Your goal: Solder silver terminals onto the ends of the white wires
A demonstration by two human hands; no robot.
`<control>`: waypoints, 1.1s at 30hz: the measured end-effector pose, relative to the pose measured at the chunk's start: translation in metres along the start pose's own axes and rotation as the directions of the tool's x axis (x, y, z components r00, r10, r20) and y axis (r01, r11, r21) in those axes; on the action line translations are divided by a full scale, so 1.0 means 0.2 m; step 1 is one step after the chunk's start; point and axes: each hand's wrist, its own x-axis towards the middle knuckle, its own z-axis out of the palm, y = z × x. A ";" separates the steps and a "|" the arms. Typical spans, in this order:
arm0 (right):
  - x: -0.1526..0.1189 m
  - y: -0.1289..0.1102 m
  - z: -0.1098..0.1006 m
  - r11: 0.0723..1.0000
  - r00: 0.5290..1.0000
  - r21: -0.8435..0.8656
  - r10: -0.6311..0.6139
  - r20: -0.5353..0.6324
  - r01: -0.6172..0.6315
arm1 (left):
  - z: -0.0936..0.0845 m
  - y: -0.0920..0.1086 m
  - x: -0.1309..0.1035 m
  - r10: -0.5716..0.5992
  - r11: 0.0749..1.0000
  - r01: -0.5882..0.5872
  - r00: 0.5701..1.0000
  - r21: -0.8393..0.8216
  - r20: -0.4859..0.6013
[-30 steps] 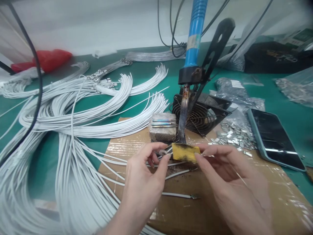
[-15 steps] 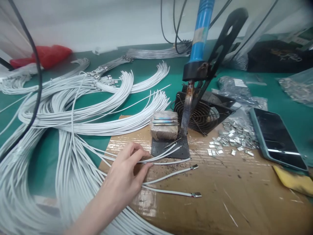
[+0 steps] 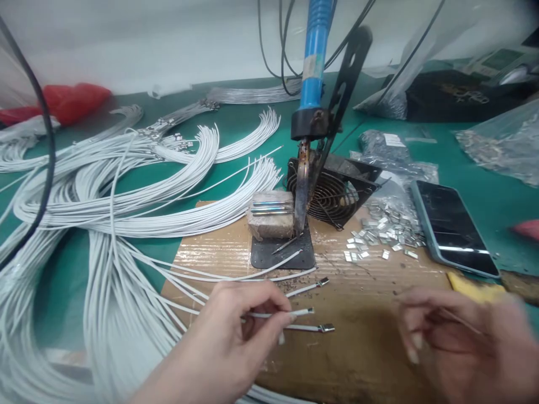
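My left hand (image 3: 236, 331) pinches a white cable (image 3: 304, 311) near its stripped end between thumb and index finger. Two other cables, each tipped with a small metal connector (image 3: 326, 328), lie close by; the second connector (image 3: 323, 281) is a little farther back. Two more cable ends (image 3: 290, 275) without connectors rest by the dark metal base (image 3: 283, 259). At the right, my right hand (image 3: 458, 336) hovers over the cardboard with fingers bent, smeared by motion; whether it holds anything is unclear.
A blue-handled soldering iron (image 3: 314, 73) stands in its holder beside a solder-streaked block (image 3: 270, 216). Behind are a black fan (image 3: 337, 193) and loose small connectors (image 3: 379, 230). A phone (image 3: 457, 227) and yellow sponge (image 3: 469, 287) lie right; white cable bundles (image 3: 138, 202) fill the left.
My left hand has moved nearer and lifted one cable end away from the base. My right hand has come into view from the right. The camera view has shifted slightly.
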 end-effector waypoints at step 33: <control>-0.08 -0.22 0.40 0.995 0.934 0.088 0.004 0.357 -0.038 | 0.13 0.02 0.03 -0.215 0.701 0.203 0.974 -0.683 0.070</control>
